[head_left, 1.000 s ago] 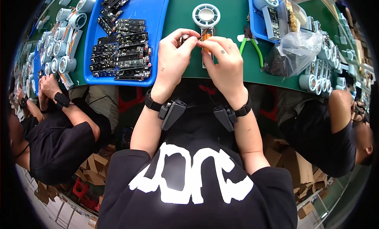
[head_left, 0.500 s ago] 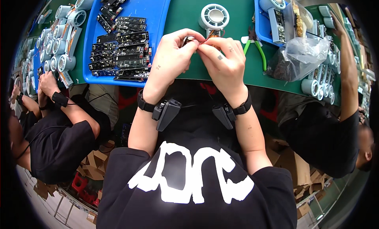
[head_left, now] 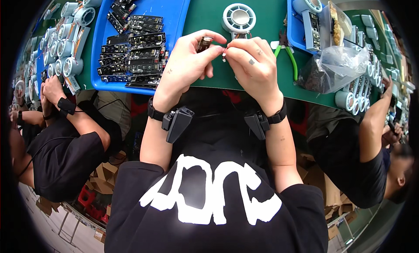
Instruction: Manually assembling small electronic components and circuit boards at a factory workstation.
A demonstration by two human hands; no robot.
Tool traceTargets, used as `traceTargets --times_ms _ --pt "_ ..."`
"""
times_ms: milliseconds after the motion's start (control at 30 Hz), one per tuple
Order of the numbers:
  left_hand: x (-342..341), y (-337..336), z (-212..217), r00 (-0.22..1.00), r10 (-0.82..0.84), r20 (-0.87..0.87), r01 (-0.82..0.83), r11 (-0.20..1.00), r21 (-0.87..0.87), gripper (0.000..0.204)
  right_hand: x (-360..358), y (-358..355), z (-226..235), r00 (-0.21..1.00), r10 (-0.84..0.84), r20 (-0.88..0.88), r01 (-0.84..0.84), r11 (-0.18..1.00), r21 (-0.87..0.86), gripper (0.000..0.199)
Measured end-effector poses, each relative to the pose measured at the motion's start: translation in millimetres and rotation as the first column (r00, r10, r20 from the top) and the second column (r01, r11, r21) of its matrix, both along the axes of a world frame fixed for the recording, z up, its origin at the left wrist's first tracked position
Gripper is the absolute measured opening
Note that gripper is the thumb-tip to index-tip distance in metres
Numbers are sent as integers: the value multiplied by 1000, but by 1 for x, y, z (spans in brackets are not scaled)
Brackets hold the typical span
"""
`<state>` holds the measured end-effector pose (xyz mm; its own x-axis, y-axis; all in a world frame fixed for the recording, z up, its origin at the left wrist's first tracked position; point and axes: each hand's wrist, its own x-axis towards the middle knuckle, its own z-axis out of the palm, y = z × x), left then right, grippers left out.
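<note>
My left hand [head_left: 185, 61] is closed on a small dark circuit board [head_left: 204, 44], which stands tilted between thumb and fingers; the palm hides most of it. Close beside it, my right hand [head_left: 256, 65] pinches thin red wires with a small white connector [head_left: 224, 56] at their end. The two hands' fingertips nearly meet; whether the connector touches the board I cannot tell. Just beyond them lies a pale blue handheld fan [head_left: 239, 18] with a round grille, its handle partly covered by my right hand.
At left, a blue tray [head_left: 174, 17] holds several black circuit boards [head_left: 146, 52]. Green-handled cutters [head_left: 286, 52] lie right of the fan. Farther right are another blue tray [head_left: 291, 17], a clear plastic bag [head_left: 336, 67] and several fan housings [head_left: 347, 98]. Co-workers sit on both sides.
My right hand has shifted slightly right and nearer, exposing the white connector. My left hand has turned the board more upright. The co-worker's arm at right has come down.
</note>
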<state>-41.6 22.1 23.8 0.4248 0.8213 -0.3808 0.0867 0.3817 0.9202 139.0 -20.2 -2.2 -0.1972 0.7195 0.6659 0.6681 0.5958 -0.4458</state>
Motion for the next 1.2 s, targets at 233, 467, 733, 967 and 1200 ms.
traceTargets --times_ms 233,467,733,967,1200 --pt "5 -8 -4 994 9 109 -5 999 -38 20 5 -8 -5 999 14 -48 -14 1000 -10 23" --pt "6 -6 -9 985 25 173 -5 994 -112 20 10 -11 -7 995 25 -100 -30 998 -51 23" --pt "6 -5 -15 925 214 313 -107 939 -327 20 22 -6 0 987 112 119 -101 990 -98 25" --pt "13 -10 -16 967 230 104 -229 973 -25 21 20 -11 -4 828 -157 -539 -110 896 -430 9" --pt "11 -25 -18 973 175 149 -212 935 283 39 10 1 1 875 -115 -471 -92 915 -394 15"
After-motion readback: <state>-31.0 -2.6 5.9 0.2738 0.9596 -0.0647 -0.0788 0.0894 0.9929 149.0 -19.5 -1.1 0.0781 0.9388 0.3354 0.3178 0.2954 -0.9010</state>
